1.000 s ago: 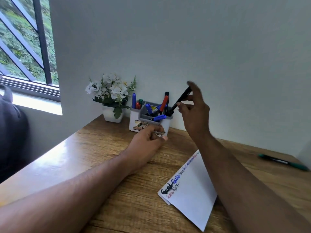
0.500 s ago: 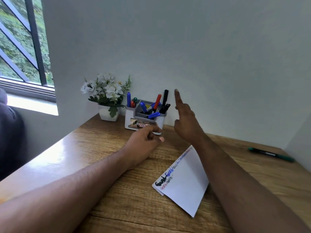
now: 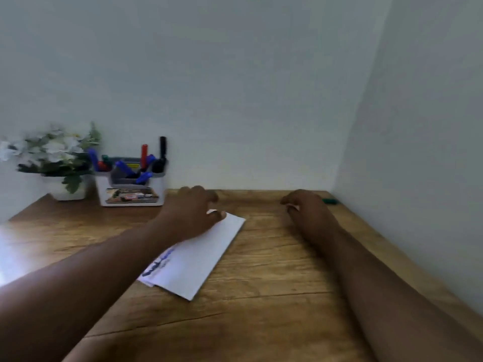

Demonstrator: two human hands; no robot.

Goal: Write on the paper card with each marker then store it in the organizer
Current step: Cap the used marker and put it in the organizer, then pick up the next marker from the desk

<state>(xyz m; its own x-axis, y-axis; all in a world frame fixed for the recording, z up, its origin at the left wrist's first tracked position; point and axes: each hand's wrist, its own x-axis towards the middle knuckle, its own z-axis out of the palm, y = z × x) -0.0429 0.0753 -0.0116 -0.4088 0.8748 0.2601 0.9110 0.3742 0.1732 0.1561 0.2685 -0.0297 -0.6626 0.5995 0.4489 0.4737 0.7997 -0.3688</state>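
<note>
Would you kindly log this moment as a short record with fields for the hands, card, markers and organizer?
left hand: rests on the paper card's far end
right hand: over the green marker; grip unclear
paper card: flat on table, writing along its left edge
organizer: by the wall, holds blue, red and black markers
flower pot: left of organizer

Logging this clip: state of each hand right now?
Left hand: open, resting on the paper card.
Right hand: by the green marker; grip cannot be told.
</note>
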